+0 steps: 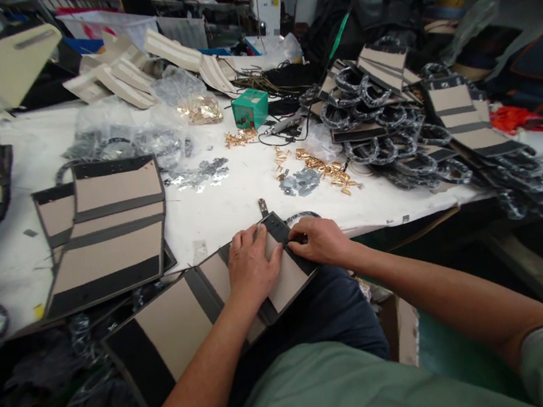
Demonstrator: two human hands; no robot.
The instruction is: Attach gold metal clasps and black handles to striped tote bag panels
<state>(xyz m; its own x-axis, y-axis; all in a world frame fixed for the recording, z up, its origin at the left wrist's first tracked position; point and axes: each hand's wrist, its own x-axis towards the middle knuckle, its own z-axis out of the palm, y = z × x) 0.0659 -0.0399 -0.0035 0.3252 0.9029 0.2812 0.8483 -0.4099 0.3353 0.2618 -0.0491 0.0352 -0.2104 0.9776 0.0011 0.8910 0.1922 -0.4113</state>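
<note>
An unfolded beige and black bag panel point(171, 335) lies slanted across my lap and the table's front edge. My left hand point(253, 260) rests flat on its beige part, fingers stretched towards the black end strip. At that strip, my right hand point(320, 240) is closed in a pinch; what sits between its fingertips is too small to make out. A dark strap tab with metal studs point(262, 207) sticks out beyond the panel's far edge. Part of a plastic-wrapped handle point(302, 216) shows behind my right hand.
Grey metal plates point(299, 182) and gold-coloured fittings point(330, 169) lie loose on the white table point(248, 180). A green box point(251, 108) stands behind them. Similar panels point(121, 231) are at left. Stacked panels with wrapped handles point(390, 116) fill the right side.
</note>
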